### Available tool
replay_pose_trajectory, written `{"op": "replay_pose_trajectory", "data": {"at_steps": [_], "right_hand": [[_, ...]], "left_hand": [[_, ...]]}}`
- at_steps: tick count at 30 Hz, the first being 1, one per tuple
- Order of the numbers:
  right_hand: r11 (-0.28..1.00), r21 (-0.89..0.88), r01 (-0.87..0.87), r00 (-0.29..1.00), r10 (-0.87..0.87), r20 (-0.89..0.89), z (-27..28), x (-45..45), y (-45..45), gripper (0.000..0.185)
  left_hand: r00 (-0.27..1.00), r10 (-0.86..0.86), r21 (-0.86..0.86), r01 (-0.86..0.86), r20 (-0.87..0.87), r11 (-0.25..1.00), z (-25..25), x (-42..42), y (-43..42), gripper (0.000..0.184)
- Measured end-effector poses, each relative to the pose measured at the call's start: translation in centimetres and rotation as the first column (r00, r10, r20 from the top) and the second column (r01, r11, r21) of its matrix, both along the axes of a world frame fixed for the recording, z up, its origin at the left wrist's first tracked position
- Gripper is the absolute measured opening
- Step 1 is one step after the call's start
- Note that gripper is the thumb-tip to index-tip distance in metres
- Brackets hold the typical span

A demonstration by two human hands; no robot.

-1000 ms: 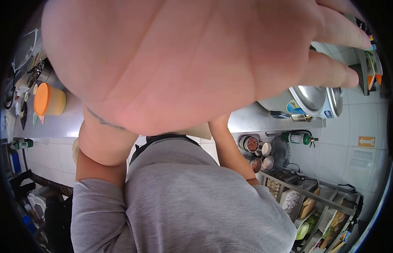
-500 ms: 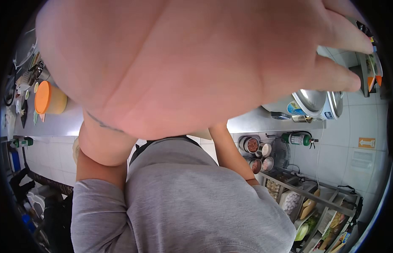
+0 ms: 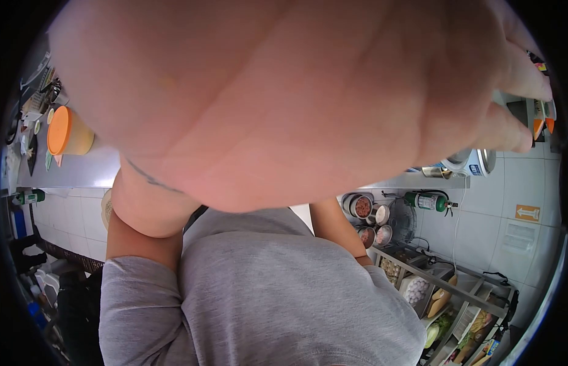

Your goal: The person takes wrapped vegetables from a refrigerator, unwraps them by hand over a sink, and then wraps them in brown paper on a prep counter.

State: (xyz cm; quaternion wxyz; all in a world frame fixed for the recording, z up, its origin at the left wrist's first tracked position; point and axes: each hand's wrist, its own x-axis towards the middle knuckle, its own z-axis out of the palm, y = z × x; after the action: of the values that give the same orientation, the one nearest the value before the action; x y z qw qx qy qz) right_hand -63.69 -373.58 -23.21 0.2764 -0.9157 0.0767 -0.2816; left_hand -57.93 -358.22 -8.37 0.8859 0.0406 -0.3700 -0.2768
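My left hand point(image 3: 284, 110) fills the upper part of the view, very close to the camera, with its palm facing me. Its fingers point right, and at least two are stretched out and apart; nothing shows against the palm. A thin dark line marks the wrist. Of my right arm only the forearm point(image 3: 336, 229) shows, and the hand itself is hidden behind my left palm. Left of my left hand, a tub with an orange lid point(image 3: 61, 131) stands on the metal counter point(image 3: 70, 174).
At right are metal bowls with food point(image 3: 361, 206), a green cylinder point(image 3: 425, 200), and a metal rack point(image 3: 455, 290) holding produce and other food. Partly covered pots point(image 3: 476, 161) stand on the counter. Dark items and a blue object lie at lower left.
My left hand has shifted slightly down and right, and now covers more of the counter and the pots. The view has also tilted a little. Its fingers remain apart.
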Motion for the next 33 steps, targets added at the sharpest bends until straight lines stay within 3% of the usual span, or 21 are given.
{"op": "replay_pose_trajectory", "data": {"at_steps": [22, 33], "right_hand": [[1.0, 0.024, -0.003, 1.0, 0.003, 0.019, -0.6, 0.3, -0.3, 0.075], [1.0, 0.013, -0.001, 0.997, 0.0, 0.073, -0.5, 0.0, -0.9, 0.066]], "left_hand": [[1.0, -0.016, 0.012, 0.016, -0.013, 1.0, 0.3, 0.3, -0.3, 0.104], [0.999, -0.04, 0.026, 0.04, -0.021, 0.999, 0.5, 0.2, -1.2, 0.103]]}}
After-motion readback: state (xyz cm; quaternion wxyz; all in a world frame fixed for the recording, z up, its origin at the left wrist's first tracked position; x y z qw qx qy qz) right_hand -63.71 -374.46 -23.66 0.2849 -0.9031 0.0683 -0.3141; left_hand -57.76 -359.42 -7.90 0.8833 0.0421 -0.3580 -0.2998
